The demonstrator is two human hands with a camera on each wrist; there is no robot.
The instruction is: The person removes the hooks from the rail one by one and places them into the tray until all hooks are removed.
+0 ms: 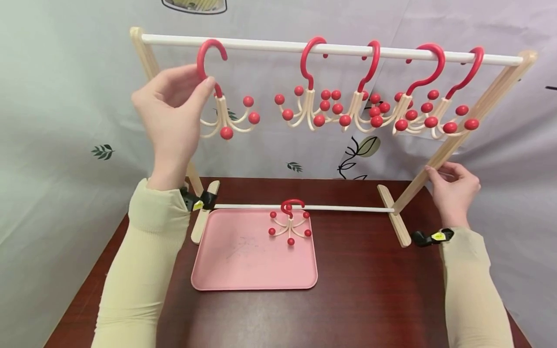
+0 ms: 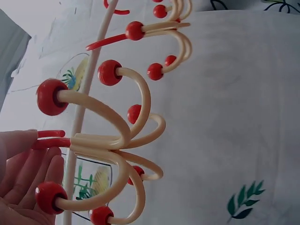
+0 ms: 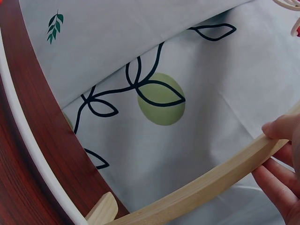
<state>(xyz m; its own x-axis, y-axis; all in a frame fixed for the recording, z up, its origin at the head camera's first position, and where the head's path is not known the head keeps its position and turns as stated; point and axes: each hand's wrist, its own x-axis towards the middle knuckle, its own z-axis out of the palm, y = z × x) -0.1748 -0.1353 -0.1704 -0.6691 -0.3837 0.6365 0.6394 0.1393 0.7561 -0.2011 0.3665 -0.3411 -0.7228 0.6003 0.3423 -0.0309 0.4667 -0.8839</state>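
Note:
My left hand (image 1: 171,111) pinches the red hook of an octopus-style hanger (image 1: 223,116) at the left part of the white rod (image 1: 270,46). The hook's tip shows in front of the rod. In the left wrist view, the hanger's cream arms (image 2: 101,145) spread out with red balls on their ends. My right hand (image 1: 454,188) grips the right wooden post (image 1: 467,121) of the rack between thumb and fingers. Several like hangers (image 1: 358,111) hang by their hooks from the middle and right of the rod. Another hanger (image 1: 290,229) lies on the pink tray (image 1: 252,275).
The rack's wooden feet (image 1: 393,217) stand on the dark red table (image 1: 357,290), joined by a low white bar (image 1: 344,208). Behind the rack hangs a pale cloth (image 1: 261,159) printed with leaves. The tray is near the left foot.

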